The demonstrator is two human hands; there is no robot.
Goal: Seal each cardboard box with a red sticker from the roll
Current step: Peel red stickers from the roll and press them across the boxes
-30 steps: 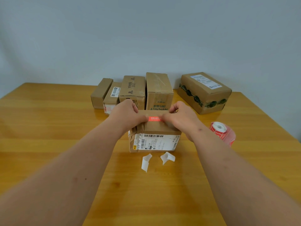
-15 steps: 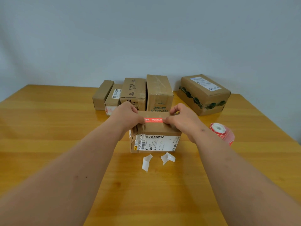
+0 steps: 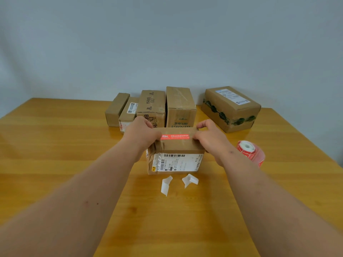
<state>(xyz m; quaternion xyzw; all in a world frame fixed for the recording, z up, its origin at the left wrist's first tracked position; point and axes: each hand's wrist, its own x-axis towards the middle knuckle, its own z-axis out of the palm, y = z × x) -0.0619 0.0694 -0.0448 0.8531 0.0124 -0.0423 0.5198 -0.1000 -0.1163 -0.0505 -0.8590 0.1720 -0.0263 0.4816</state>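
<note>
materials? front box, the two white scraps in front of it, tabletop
Front box: brown corrugated-looking cardboard, matte, creased edges.
White scraps: likely sticker backing paper, thin, curled, slightly translucent.
Tabletop: wood or wood veneer, glossy lacquer; visible grain and reflections.

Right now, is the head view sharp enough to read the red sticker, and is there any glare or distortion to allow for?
Head view: the red sticker on the front box is sharp in outline, its print too small to read; a soft sheen lies on the table behind the boxes; wide-angle stretch swells both forearms at the bottom edge; lighting even, shadows faint.
</note>
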